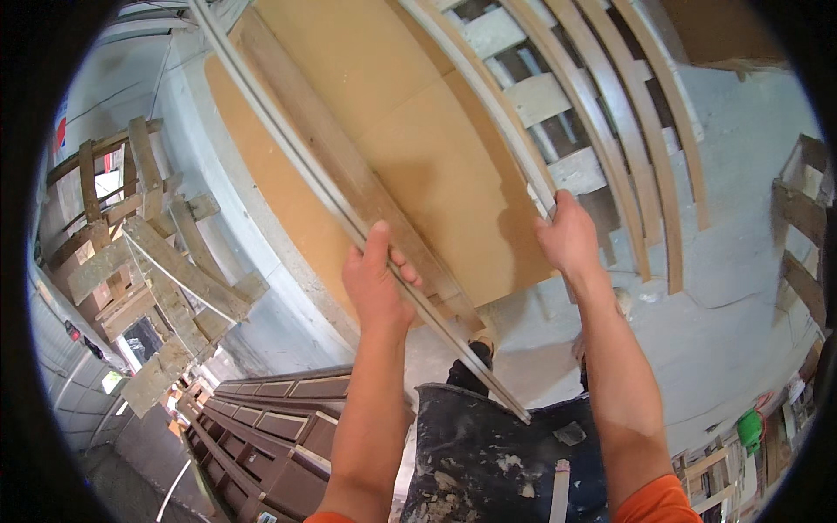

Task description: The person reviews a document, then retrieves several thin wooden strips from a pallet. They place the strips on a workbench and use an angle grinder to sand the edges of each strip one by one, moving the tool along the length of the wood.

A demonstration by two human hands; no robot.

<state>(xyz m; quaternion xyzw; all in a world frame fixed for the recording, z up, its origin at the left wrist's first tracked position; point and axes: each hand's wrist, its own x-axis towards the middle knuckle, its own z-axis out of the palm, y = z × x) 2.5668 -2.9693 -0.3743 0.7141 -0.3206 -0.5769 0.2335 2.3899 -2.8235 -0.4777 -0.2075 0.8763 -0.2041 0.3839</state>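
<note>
Centrally, two bare hands reach away from the near edge, each grasping a long, narrow strip. The left hand is wrapped about the left strip, its thumb laid along the upper face and its fingers curled round the right side. This strip runs obliquely from the far left, passes through the grip, and ends at the near side, just before a dark apron marked with pale stains. The right hand is clenched on the near end of the right strip, which extends toward the far side; the exact placing of its fingertips cannot be told. The two hands stand well apart, and orange sleeves show at the near edge.

Beyond and between the hands lies a broad tan sheet. Along its left part rests a brown plank, roughly parallel to the left strip. To the right of the right strip, several loose wooden strips lie side by side across a slatted pallet, their near ends projecting over the pale floor. At the left, weathered wooden pallets stand in a jumble. At the near left, dark brown panelled pieces form a stack. At the near right, a green object, too small to identify, sits among timber pieces.
</note>
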